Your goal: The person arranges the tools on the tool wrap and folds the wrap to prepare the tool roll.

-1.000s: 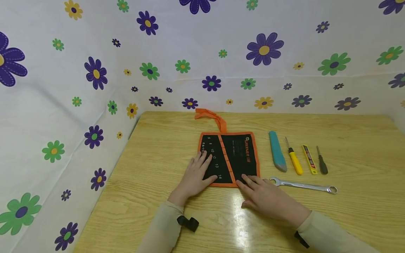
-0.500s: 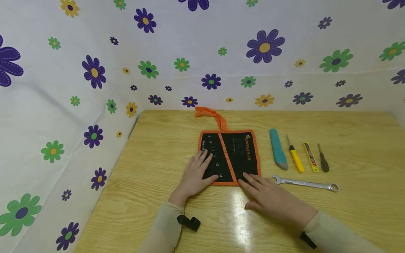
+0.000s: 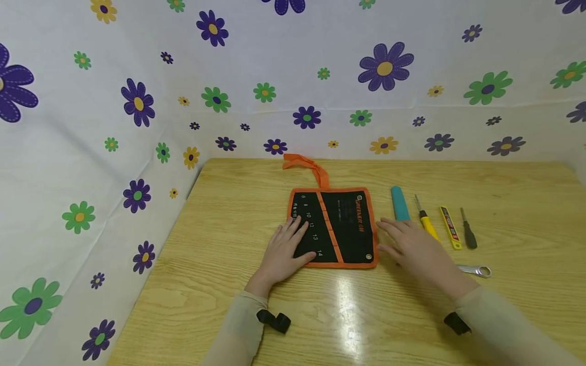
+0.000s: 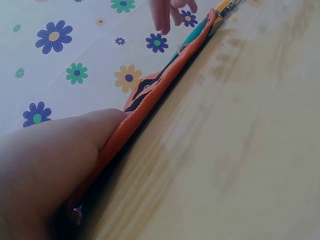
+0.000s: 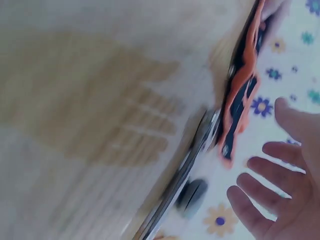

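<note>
My left hand (image 3: pixel 282 256) lies with fingers spread on the left half of a black tool pouch (image 3: pixel 350 216) with orange trim, printed with sizes. Its thumb (image 4: pixel 102 127) rests by the pouch's orange edge in the left wrist view. My right hand (image 3: pixel 414 249) hovers just right of the pouch, holding nothing, its fingers (image 5: pixel 270 172) loosely spread in the right wrist view. Beneath it lies a combination wrench (image 3: pixel 478 270), mostly hidden in the head view; its shaft (image 5: pixel 180 175) shows from the right wrist. A teal tool (image 3: pixel 400 203) is partly covered by the right hand.
Right of the teal tool lie a yellow-handled screwdriver (image 3: pixel 426 222), a flat yellow labelled piece (image 3: pixel 450 227) and a black-handled screwdriver (image 3: pixel 469 234). An orange strap (image 3: pixel 316 170) trails from the pouch's far edge. Flowered cloth (image 3: pixel 256 61) walls the wooden table (image 3: pixel 206 229) at back and left.
My right hand has lifted off the pouch's lower right corner and moved up and to the right, over the wrench and the teal tool. The left hand stays on the pouch.
</note>
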Tool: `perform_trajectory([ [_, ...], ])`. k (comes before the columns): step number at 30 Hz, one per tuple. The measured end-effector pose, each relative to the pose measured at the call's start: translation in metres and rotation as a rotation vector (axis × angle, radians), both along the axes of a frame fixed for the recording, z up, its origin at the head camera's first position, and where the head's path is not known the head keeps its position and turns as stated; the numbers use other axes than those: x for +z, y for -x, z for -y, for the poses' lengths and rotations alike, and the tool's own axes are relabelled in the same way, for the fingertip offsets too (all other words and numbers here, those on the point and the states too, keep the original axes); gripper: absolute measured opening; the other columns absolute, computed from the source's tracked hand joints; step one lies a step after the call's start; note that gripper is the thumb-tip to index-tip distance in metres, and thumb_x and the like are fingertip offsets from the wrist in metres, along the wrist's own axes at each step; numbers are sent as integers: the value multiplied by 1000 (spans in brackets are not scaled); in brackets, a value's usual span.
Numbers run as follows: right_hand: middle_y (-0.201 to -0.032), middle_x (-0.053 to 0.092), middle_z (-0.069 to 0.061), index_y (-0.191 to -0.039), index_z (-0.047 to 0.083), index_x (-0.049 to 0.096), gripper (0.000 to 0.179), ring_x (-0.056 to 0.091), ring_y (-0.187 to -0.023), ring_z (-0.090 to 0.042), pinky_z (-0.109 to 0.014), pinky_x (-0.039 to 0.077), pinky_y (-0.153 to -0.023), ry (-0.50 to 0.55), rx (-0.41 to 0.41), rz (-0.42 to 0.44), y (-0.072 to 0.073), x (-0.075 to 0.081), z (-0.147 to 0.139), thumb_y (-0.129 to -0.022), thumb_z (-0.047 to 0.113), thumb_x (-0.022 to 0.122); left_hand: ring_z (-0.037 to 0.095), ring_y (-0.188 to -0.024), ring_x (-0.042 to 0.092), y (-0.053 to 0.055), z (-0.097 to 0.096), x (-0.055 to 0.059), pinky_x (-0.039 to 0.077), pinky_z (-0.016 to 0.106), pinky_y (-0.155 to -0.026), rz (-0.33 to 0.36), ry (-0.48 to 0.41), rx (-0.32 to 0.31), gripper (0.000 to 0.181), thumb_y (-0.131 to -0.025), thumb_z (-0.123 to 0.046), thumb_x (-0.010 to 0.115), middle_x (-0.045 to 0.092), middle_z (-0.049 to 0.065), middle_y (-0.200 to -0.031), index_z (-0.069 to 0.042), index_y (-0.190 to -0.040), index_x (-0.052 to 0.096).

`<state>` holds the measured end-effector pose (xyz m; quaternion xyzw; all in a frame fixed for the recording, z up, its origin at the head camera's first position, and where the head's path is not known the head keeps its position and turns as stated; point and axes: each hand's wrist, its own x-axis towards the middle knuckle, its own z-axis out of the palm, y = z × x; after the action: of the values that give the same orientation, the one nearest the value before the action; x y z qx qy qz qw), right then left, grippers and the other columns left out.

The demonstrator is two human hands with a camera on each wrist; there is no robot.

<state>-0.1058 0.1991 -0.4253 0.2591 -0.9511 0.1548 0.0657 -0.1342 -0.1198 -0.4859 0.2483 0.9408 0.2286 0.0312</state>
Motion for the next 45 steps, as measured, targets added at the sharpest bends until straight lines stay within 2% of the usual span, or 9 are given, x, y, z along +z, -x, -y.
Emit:
perform_trajectory([
  [3, -125, 56, -25, -127, -5, 56, 51, 53, -111, -43, -55, 47, -90, 45, -50, -18, 10, -4, -10, -85, 18, 73, 21, -146, 5, 0, 1, -1, 6, 40, -117, 1, 5, 1, 77, -93, -54, 52, 15, 6, -159, -15, -153, 24],
  [10, -118, 56, -30, -124, -8, 56, 53, 52, -106, -48, -58, 47, -85, 95, -138, 43, 20, -13, -23, -82, 15, 77, 19, -146, 3, 0, 2, -5, 5, 40, -117, 4, 14, 2, 76, -93, -56, 51, 13, 4, -159, -18, -153, 23],
  [20, -117, 56, -32, -121, -11, 58, 54, 54, -103, -49, -57, 47, -84, 59, -132, 59, 23, -17, -28, -77, 10, 80, 20, -146, 3, 1, 2, -5, 3, 40, -117, 6, 5, 4, 76, -93, -56, 50, 12, 4, -159, -17, -153, 24],
  [27, -117, 54, -34, -119, -14, 58, 46, 54, -103, -51, -56, 50, -82, 71, -142, 59, 25, -16, -30, -79, 1, 75, 19, -146, 3, 2, 0, -5, 3, 39, -117, 6, 8, 8, 76, -93, -55, 51, 12, 4, -159, -17, -153, 23],
  [32, -121, 52, -36, -124, -16, 53, 42, 52, -106, -51, -58, 49, -81, 182, -194, 125, 19, -10, -33, -85, -2, 62, 19, -146, 3, 2, -1, -3, 3, 39, -117, 11, 10, 10, 76, -93, -56, 50, 12, 4, -159, -17, -153, 23],
  [35, -119, 54, -35, -125, -14, 53, 39, 59, -91, -44, -47, 53, -64, 246, -238, 118, 12, -5, -35, -88, 0, 57, 20, -146, 3, 1, -1, -2, 4, 39, -117, 13, 8, 10, 76, -93, -56, 51, 12, 4, -159, -17, -153, 23],
  [37, -117, 56, -34, -125, -12, 55, 37, 61, -84, -40, -37, 48, -51, 282, -264, 99, 8, -1, -36, -90, 1, 56, 21, -146, 4, 1, -1, -1, 4, 40, -117, 10, 2, 9, 76, -93, -54, 52, 13, 5, -159, -16, -153, 24],
  [40, -113, 58, -34, -124, -11, 57, 35, 64, -79, -42, -31, 47, -44, 346, -294, 79, 3, 2, -37, -92, 3, 56, 22, -146, 5, 0, -1, 0, 5, 41, -117, 4, -3, 9, 76, -93, -53, 53, 14, 6, -159, -15, -153, 25],
  [45, -108, 62, -33, -127, -6, 57, 36, 65, -86, -46, -47, 57, -64, 444, -348, 118, -5, 5, -42, -96, 12, 53, 22, -145, 6, 0, -1, -1, 5, 42, -117, 6, -6, 8, 76, -93, -52, 53, 15, 6, -159, -14, -153, 26],
])
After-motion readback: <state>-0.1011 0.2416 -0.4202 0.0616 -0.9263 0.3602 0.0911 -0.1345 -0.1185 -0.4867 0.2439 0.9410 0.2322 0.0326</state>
